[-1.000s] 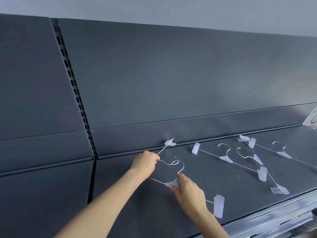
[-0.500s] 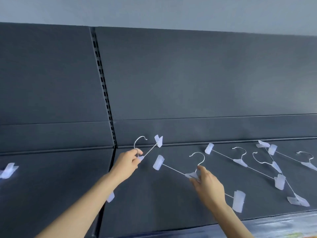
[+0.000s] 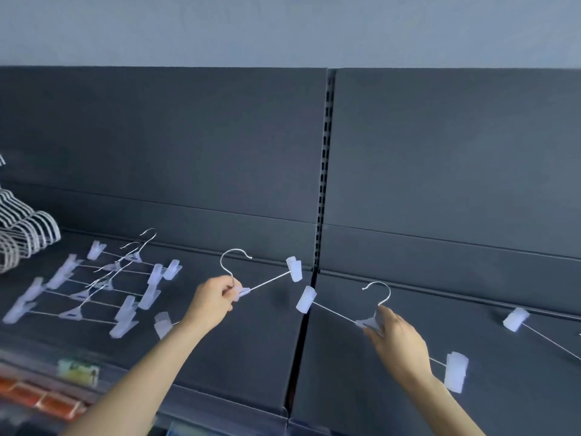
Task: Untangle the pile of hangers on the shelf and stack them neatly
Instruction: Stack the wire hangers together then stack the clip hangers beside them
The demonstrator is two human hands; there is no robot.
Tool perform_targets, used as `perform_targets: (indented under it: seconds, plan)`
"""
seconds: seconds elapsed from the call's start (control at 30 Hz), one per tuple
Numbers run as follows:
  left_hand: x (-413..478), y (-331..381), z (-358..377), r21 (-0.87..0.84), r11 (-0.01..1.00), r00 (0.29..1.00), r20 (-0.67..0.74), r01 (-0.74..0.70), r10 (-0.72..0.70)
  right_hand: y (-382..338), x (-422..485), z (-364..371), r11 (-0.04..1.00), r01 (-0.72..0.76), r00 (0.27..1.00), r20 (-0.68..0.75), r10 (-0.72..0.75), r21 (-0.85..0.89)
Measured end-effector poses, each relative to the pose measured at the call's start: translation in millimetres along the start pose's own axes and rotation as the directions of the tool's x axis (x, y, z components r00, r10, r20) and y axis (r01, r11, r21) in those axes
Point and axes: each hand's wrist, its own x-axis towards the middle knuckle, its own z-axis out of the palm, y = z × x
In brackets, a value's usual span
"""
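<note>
On shelf (image 3: 251, 357): left grip (image 3: 213, 305) pinches hanger (image 3: 294, 269) by its middle, near centre. Just right, right grip (image 3: 399, 338) pinches second hanger (image 3: 306, 303). At left, stacked hangers (image 3: 70, 314) lie flat.

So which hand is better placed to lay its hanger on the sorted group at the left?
Probably left. The left hand grips a hanger nearer the sorted hangers; the right hand holds its own farther right.

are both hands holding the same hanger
No, the left hand grips one clip hanger, the right hand a separate hanger.
</note>
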Motion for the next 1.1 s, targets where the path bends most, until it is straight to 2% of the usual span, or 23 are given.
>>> perform_targets:
  seconds: [0.13, 0.27, 0.37, 0.5, 0.63, 0.77, 0.87, 0.93, 1.0, 1.03, 1.07, 1.1]
  plan:
    - [10.1, -20.2, -30.3, -0.099, 0.995, 0.993, -0.107, 0.031, -0.041, -40.1, 19.7, 32.5, 0.994, 0.107, 0.992, 0.066, -0.109, 0.032]
    - [22.8, -37.6, -49.5, -0.154, 0.987, 0.993, -0.103, 0.041, -0.058, -86.9, 45.1, 65.0, 0.978, 0.210, 0.969, 0.131, -0.211, 0.023]
    - [36.9, -50.1, -60.4, -0.163, 0.986, 0.995, -0.084, 0.038, -0.052, -115.9, 65.0, 95.4, 0.971, 0.237, 0.951, 0.209, -0.228, -0.019]
    - [54.1, -55.7, -71.1, -0.056, 0.998, 1.000, 0.020, -0.021, 0.022, -143.9, 87.2, 128.0, 0.977, 0.206, 0.949, 0.256, -0.186, -0.056]
    - [70.0, -53.4, -71.9, 0.236, 0.957, 0.985, 0.046, -0.171, 0.164, -154.0, 104.1, 142.9, 0.977, 0.189, 0.960, 0.226, -0.163, -0.098]
    - [81.9, -36.9, -58.8, 0.185, 0.949, 0.963, 0.140, -0.256, 0.232, -154.1, 104.3, 138.0, 0.990, 0.142, 0.963, 0.228, -0.142, 0.018]
    - [88.9, -26.0, -47.1, 0.220, 0.924, 0.943, 0.188, -0.312, 0.274, -159.9, 96.4, 100.6, 0.965, 0.033, 0.975, 0.202, -0.088, 0.261]
    - [90.8, -18.0, -36.7, 0.193, 0.933, 0.943, 0.196, -0.305, 0.268, -163.6, 84.1, 68.7, 0.891, -0.048, 0.951, 0.294, -0.097, 0.452]
    - [89.7, -7.6, -26.1, 0.193, 0.942, 0.951, 0.198, -0.274, 0.237, -169.6, 65.7, 43.4, 0.845, -0.064, 0.880, 0.429, -0.203, 0.532]
    - [89.2, -4.2, -20.0, 0.187, 0.947, 0.953, 0.205, -0.261, 0.222, -170.6, 57.2, 37.4, 0.863, -0.061, 0.852, 0.477, -0.217, 0.501]
    - [88.0, -0.6, -14.5, 0.181, 0.952, 0.954, 0.221, -0.246, 0.204, -168.5, 50.9, 36.7, 0.920, -0.014, 0.846, 0.496, -0.197, 0.391]
    - [87.1, 1.2, -7.8, 0.182, 0.955, 0.953, 0.236, -0.236, 0.191, -163.8, 50.1, 39.6, 0.977, 0.086, 0.858, 0.483, -0.172, 0.195]
